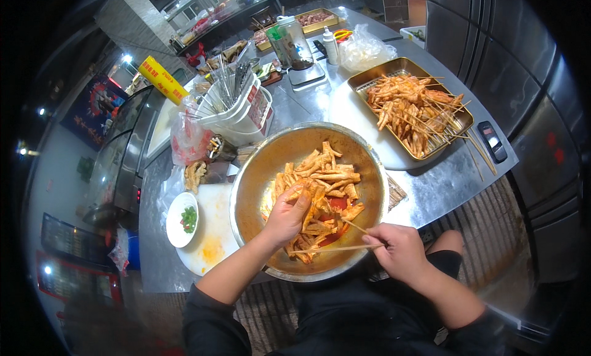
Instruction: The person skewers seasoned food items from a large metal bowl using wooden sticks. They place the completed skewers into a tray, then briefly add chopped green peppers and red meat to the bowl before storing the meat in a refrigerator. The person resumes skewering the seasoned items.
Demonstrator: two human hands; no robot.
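A large steel mixing bowl (pixel 249 171) stands before me at the table's front edge. In it lie many sauced chicken feet (pixel 334 173) with red oil (pixel 334 236) pooled under them. My left hand (pixel 288 217) is over the bowl, its fingers and thumb closed on a chicken foot (pixel 316 201). Two bamboo skewers (pixel 330 249) are pinched in my right hand (pixel 397 249) at the bowl's right rim. The upper skewer's tip meets a piece of chicken foot (pixel 352 212); whether it pierces it I cannot tell. The lower skewer reaches left across the bowl.
A gold tray (pixel 413 155) of skewered chicken feet sits at the right on a white board (pixel 341 102), near a dark handheld device (pixel 491 141). To the left are a white bowl of chopped greens (pixel 173 231), a stained cutting board (pixel 214 249) and white buckets with metal skewers (pixel 231 122).
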